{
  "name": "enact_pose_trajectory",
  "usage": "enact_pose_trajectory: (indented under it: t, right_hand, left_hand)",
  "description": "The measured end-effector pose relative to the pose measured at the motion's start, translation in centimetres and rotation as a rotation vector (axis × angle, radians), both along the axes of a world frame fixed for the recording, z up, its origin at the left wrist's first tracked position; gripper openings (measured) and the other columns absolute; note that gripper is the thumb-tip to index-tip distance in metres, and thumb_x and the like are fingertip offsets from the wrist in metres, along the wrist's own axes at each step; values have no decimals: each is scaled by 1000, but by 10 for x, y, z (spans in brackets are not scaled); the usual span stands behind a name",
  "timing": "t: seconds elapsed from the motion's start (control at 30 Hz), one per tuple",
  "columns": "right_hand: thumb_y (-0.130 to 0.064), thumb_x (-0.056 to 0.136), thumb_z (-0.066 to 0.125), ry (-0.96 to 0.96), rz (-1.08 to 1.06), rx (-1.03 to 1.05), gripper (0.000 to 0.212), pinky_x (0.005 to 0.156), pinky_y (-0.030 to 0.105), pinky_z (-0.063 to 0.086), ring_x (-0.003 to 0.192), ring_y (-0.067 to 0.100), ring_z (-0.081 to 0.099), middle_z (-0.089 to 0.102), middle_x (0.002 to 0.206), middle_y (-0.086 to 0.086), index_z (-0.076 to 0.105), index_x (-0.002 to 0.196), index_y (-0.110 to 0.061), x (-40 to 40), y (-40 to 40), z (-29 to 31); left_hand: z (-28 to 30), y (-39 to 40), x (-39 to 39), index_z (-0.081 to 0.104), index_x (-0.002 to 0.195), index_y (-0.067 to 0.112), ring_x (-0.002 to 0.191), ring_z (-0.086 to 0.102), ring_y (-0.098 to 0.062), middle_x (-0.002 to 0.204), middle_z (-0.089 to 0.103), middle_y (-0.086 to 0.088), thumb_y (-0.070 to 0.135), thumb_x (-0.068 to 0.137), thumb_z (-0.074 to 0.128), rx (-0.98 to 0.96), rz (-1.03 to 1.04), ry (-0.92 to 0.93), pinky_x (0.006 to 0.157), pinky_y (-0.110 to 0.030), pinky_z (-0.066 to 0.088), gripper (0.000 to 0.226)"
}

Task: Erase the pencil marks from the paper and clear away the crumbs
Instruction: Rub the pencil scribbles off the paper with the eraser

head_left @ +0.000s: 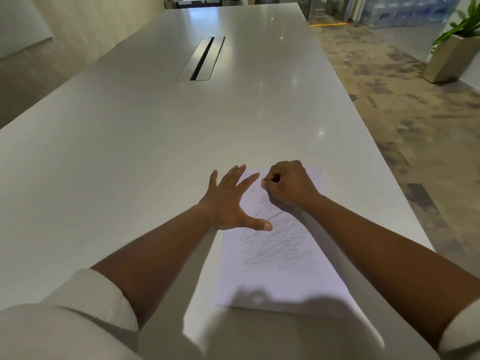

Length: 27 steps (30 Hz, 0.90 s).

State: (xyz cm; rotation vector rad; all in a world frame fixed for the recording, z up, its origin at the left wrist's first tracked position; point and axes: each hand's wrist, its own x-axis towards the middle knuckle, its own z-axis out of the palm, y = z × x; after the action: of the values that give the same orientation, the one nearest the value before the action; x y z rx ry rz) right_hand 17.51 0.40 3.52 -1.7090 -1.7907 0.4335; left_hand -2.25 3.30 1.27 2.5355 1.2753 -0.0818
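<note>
A white sheet of paper (283,279) lies on the table near its right edge, with faint grey pencil scribbles (272,245) across its middle. My left hand (231,203) lies flat with spread fingers on the sheet's far left corner, thumb on the paper. My right hand (288,184) is curled over the sheet's far end and pinches a small pale thing (265,181), probably an eraser, almost wholly hidden by the fingers. A tiny dark speck (253,190) lies on the paper between the hands.
The long pale table (155,141) stretches ahead, with a metal cable slot (201,59) in its middle. Its right edge runs close beside the paper. Beyond it is patterned carpet and a planter (452,58) with a green plant.
</note>
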Motion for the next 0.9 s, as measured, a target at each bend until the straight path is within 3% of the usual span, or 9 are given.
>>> enact_pose_trajectory:
  t: [0.07,0.2,0.43,0.6,0.9]
  right_hand:
    - [-12,78,74,13,51,11,10,67,34,56,67,11,64,69,72,-2,74,68,-12,-8,-9,-1]
    - [-13,76,80,121,250,-159,7,62,15,52,68,4,68,73,72,-5,76,71,-12,-13,-27,5]
    - [-14,82,72,164,-61,54,10,64,24,50,68,8,62,68,72,-3,68,73,-12,-4,-17,-16]
    - [-13,84,68,226,-44,135,10,64,37,53,70,18,61,65,75,2,63,75,-11,-8,-25,-27]
    - [-14,83,68,227,-43,165,11,64,40,53,69,18,62,65,74,2,63,74,-11,-8,-24,-28]
  left_hand:
    - [-1,1,1,-10,160,47,153,-27,-10,171,-19,6,111,45,38,7,-2,2,121,-61,-14,140]
    - [-1,1,1,-7,161,45,154,-26,-10,171,-18,6,112,45,37,11,0,3,121,-61,-13,141]
    - [-1,1,1,-9,160,47,153,-27,-10,170,-20,6,111,46,40,11,2,3,121,-60,-15,139]
    - [0,1,1,-10,160,46,153,-28,-10,170,-21,6,111,45,38,-6,0,17,122,-60,-15,141]
    - [3,-2,1,-4,164,33,154,-25,-10,171,-16,5,111,49,33,77,-58,39,121,-62,-13,143]
